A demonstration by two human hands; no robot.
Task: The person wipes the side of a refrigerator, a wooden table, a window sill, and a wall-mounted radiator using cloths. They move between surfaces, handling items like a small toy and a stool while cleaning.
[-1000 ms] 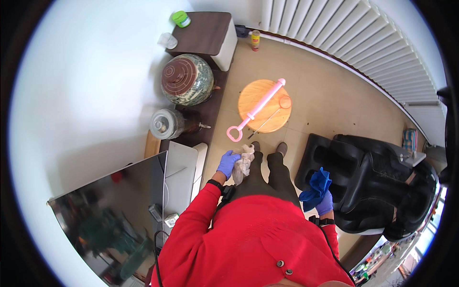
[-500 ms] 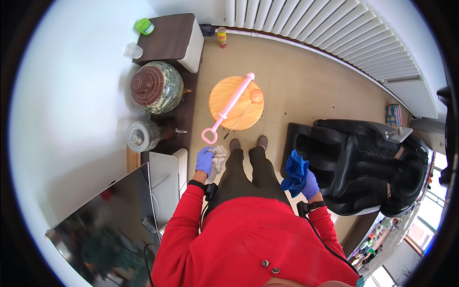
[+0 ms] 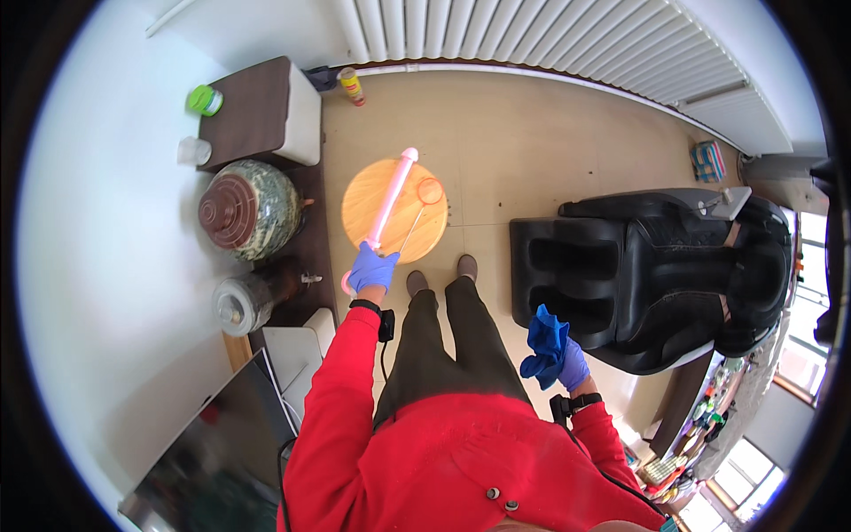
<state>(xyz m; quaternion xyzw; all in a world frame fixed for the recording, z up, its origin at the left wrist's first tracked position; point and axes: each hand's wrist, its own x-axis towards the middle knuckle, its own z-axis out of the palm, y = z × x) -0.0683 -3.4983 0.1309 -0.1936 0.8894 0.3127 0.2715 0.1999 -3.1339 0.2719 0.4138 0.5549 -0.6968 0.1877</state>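
On a round wooden stool (image 3: pixel 355 208) lies a long pink sword-shaped plastic wand (image 3: pixel 390 199) with a ring handle. My left hand (image 3: pixel 372 269), in a purple-blue glove, is closed around the wand's handle end, just past the stool's near edge. Part of the pink ring shows below the fingers. No whitish cloth shows at this hand now. Beside the wand lies a thin stick with an orange hoop (image 3: pixel 430 191), its lower end close to my thumb. Out to the right, my gloved right hand (image 3: pixel 574 365) grips a crumpled blue cloth (image 3: pixel 547 341).
A black massage chair (image 3: pixel 656 279) stands on the right. Along the left are a patterned lidded jar (image 3: pixel 275 208), a clear dispenser with a tap (image 3: pixel 241 303), a brown-topped cabinet (image 3: pixel 248 111) and a dark screen (image 3: pixel 213 452). A yellow can (image 3: pixel 351 87) stands near the white radiator (image 3: pixel 496 35).
My left hand has reached forward onto the wand's handle, and the whitish cloth it held is out of sight. My right hand still holds the blue cloth. The view has shifted.
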